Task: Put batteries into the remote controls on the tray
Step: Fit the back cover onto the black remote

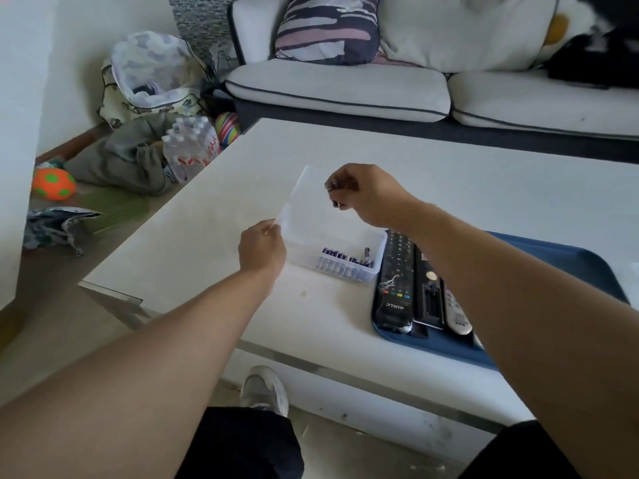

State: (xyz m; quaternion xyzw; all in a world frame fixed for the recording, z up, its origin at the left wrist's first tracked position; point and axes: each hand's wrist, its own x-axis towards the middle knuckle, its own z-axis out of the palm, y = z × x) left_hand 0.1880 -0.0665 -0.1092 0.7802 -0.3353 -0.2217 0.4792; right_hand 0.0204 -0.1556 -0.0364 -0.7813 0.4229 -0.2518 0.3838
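Observation:
A clear plastic box (375, 257) stands on the white table, with several purple batteries (340, 259) lying in its near end. Its translucent lid (304, 202) is raised, and my left hand (262, 248) pinches the lid's near corner. Above the box, my right hand (366, 193) is curled round small batteries whose metal ends show at the fingers. To the right a blue tray (567, 257) carries several remote controls: a black one (396, 281), a slim black one (428, 299) and a white one (456, 314). My right forearm hides much of the tray.
The white table (207, 236) ends at a near edge with a metal strip. A white sofa (339, 88) with a striped cushion stands behind it. On the floor at left are bags, a pack of water bottles (190, 150) and two balls. My foot is under the table.

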